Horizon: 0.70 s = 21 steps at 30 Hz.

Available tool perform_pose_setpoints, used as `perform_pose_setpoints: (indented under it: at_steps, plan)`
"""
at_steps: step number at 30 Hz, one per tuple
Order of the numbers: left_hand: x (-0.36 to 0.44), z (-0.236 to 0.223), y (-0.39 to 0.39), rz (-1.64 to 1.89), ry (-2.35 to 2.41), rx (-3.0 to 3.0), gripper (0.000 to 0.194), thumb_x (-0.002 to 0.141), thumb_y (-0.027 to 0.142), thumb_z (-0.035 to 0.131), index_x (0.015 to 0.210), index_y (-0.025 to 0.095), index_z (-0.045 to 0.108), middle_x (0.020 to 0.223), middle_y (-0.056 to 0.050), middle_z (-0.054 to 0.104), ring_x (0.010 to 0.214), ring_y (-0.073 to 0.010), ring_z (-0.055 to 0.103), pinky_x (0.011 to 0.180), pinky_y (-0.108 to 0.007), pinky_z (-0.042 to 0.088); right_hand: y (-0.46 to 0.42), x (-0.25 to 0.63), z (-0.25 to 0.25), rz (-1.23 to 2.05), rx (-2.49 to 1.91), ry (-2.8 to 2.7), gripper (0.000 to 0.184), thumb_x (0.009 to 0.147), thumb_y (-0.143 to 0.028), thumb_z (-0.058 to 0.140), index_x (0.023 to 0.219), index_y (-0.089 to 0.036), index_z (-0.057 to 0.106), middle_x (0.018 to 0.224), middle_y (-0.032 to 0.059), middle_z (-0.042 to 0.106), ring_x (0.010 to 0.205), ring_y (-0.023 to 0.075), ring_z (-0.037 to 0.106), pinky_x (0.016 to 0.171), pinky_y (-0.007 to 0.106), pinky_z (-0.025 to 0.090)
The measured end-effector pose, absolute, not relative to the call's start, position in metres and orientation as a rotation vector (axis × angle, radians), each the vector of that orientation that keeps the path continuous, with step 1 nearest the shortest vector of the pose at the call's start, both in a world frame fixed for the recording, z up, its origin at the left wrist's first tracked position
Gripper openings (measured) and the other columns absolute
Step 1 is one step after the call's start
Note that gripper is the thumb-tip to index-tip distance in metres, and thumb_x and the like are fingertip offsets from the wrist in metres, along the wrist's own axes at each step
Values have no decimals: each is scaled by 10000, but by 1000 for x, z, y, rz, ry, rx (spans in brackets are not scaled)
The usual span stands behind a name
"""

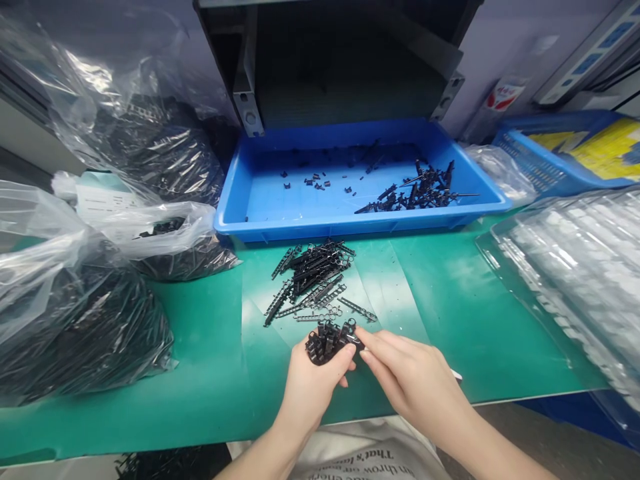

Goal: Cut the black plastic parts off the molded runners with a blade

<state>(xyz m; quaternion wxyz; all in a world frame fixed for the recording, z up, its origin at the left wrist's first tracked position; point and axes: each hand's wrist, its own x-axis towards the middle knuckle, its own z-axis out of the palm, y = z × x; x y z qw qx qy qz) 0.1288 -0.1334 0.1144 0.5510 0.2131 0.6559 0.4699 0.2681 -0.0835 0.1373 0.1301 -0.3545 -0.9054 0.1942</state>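
A bundle of black plastic parts (pixel 327 341) with ringed ends is wrapped in the fingers of my left hand (pixel 316 373), just above the table's front edge. My right hand (pixel 407 367) touches the bundle's right side, thumb and forefinger pinched at one part there. Exactly what sits between those fingertips is partly hidden. Beyond both hands, a loose pile of similar long black parts (pixel 320 267) lies on the green mat (pixel 445 320), some with rows of small openings and rings.
Behind the pile stands a blue tray (pixel 280 230) with scattered small black pieces and a heap of thin dark parts (pixel 425 190). Plastic bags of black parts (pixel 95 327) crowd the left. Stacked clear trays (pixel 590 267) and a blue basket (pixel 530 157) stand on the right.
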Motion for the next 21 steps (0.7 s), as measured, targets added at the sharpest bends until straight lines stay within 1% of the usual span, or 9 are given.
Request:
perform_pose_setpoints:
  at_steps: [6,9,11,13,16,18,20,21]
  plan:
    - [132,113,-131,1124,1554,477,144,700,245,614,621,137,561,476,36,547,391,-69,440,390,-187,373,-90,263,133,461,-1087,-2552,395,946,-227,270,1115,-117,610,741,56,678,576,167,622,435,252,437]
    - [131,111,-131,1127,1522,440,159,716,246,607,616,131,559,477,27,548,397,-71,441,395,-190,369,-93,262,128,461,-1116,-2538,388,943,-229,278,1135,-117,596,748,69,677,602,175,626,451,250,442]
    - [130,107,-131,1142,1470,423,155,728,255,610,654,120,589,498,18,562,410,-73,450,407,-193,377,-92,264,123,555,-1131,-2528,364,935,-226,309,1168,-136,574,784,71,680,656,180,637,504,251,468]
    - [130,100,-132,1173,1423,424,173,736,283,621,711,112,624,538,0,589,440,-85,478,419,-197,392,-90,270,115,675,-1175,-2473,351,924,-239,352,1212,-166,538,875,76,686,741,187,649,589,259,504]
    - [134,91,-135,1159,1363,442,243,701,347,664,758,111,660,589,-42,636,509,-132,554,420,-210,423,-82,286,96,855,-1256,-2335,352,884,-300,457,1220,-221,522,992,61,688,818,200,664,694,280,540]
    - [141,87,-136,1078,1311,457,291,649,388,699,745,115,680,555,-49,641,486,-150,569,403,-224,436,-75,299,77,1024,-1214,-2312,334,840,-332,526,1162,-255,562,845,13,725,705,194,689,582,239,561]
    - [146,83,-135,1035,1265,470,327,620,426,708,736,120,695,523,-46,636,448,-147,562,392,-232,443,-65,306,54,1084,-1144,-2278,245,779,-349,598,1003,-263,647,815,9,739,705,216,702,492,208,557]
    - [147,81,-134,1043,1270,462,339,591,443,720,707,125,697,526,-46,639,451,-148,569,397,-234,450,-61,306,42,1091,-1132,-2251,202,752,-351,628,927,-261,672,811,15,742,710,229,704,479,208,557]
